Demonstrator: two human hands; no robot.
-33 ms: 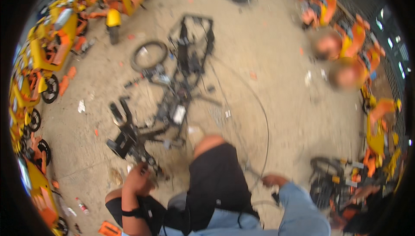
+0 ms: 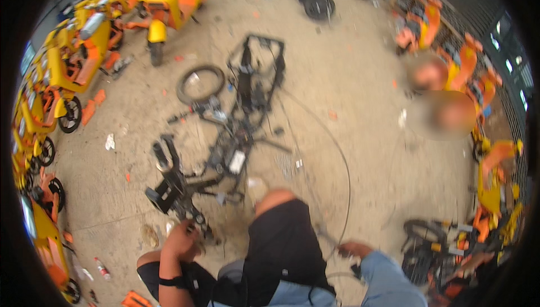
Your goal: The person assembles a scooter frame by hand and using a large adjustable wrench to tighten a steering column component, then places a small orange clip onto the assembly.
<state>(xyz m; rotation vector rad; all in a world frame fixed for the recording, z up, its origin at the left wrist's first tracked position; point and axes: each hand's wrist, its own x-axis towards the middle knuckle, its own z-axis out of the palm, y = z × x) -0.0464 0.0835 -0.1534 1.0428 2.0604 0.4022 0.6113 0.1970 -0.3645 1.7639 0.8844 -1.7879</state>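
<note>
A stripped black scooter frame [image 2: 239, 132] lies on the concrete floor in front of me, its near end reaching toward my left knee. My left hand [image 2: 181, 240] is at that near end with its fingers curled against the metal parts; the fingertips are partly hidden. My right hand [image 2: 355, 249] is low beside my right knee, closed around a slim greyish tool [image 2: 326, 236] that points forward and left. Blur hides the tool's exact kind. A thin dark hose [image 2: 348, 186] curves across the floor from near the frame to this hand.
A loose tyre [image 2: 201, 84] lies left of the frame. Yellow and orange scooters [image 2: 76, 68] line the left side; more scooter bodies [image 2: 498, 163] stand at right. Dark parts with a wheel [image 2: 422, 245] are piled at lower right. A bottle [image 2: 102, 269] and scraps litter the floor.
My view has tilted slightly, so the frame, tyre and scooters sit lower in the picture. Both hands stay at nearly the same places.
</note>
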